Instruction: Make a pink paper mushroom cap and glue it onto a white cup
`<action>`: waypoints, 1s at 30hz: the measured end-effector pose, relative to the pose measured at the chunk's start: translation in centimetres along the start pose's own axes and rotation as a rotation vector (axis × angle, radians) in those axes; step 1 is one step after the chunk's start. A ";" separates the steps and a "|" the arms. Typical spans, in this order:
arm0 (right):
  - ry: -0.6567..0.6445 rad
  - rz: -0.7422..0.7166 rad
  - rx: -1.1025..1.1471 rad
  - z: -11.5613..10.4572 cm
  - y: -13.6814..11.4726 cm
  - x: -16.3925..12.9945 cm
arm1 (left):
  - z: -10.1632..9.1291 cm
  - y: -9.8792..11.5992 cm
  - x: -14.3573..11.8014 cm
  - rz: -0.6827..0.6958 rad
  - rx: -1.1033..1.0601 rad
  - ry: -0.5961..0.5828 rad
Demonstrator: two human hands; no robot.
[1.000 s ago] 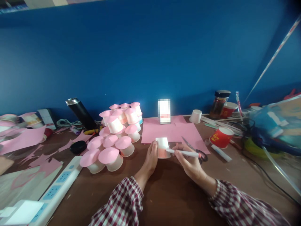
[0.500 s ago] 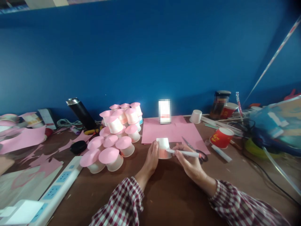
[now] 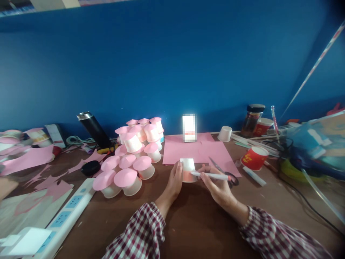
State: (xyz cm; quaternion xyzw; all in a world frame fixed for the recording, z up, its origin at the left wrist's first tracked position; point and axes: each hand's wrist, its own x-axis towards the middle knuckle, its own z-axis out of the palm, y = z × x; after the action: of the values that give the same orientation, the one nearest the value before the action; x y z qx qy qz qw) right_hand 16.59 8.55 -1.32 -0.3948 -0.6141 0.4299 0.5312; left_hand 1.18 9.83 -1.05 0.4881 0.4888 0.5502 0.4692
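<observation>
An upside-down paper cup [image 3: 188, 166], white above with an orange patch low on its side, stands on the brown table in front of me. My left hand [image 3: 175, 181] grips its left side. In my right hand [image 3: 217, 187] is a white marker pen [image 3: 215, 176] with a red end, its tip against the cup's front right side. Scissors [image 3: 222, 169] with dark handles lie just behind the right hand, partly on pink paper sheets [image 3: 178, 149]. To the left stand several cups with pink paper cone tops [image 3: 126, 177], some stacked.
A white power strip [image 3: 64, 214], pink paper scraps [image 3: 58, 189] and a tilted black flask [image 3: 93, 129] are on the left. At right are a red paper cup [image 3: 254, 158], a capped white tube [image 3: 254, 176], a white cup [image 3: 224, 133] and a dark-lidded jar [image 3: 252, 120].
Almost nothing differs. Both hands, the cup and the marker pen keep their places; the whole view has shifted very slightly.
</observation>
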 end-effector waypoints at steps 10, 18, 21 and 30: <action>0.078 0.084 0.106 0.1 -0.7 -0.2 | -0.3 -0.3 0.3 -0.039 0.023 0.032; 0.010 0.001 0.010 0.0 -0.7 -0.4 | 0.0 0.9 -0.2 -0.052 -0.023 0.012; -0.007 -0.042 -0.062 0.0 -0.7 -0.4 | 0.2 1.1 -0.3 -0.063 -0.062 0.036; -0.036 -0.115 -0.174 0.0 -0.6 -0.5 | 0.4 1.4 -0.4 -0.052 -0.045 0.001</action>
State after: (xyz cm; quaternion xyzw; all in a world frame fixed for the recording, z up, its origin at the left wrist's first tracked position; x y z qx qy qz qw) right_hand 16.65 7.93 -0.89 -0.3958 -0.6800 0.3509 0.5077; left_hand 1.54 9.33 0.29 0.4643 0.4890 0.5488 0.4940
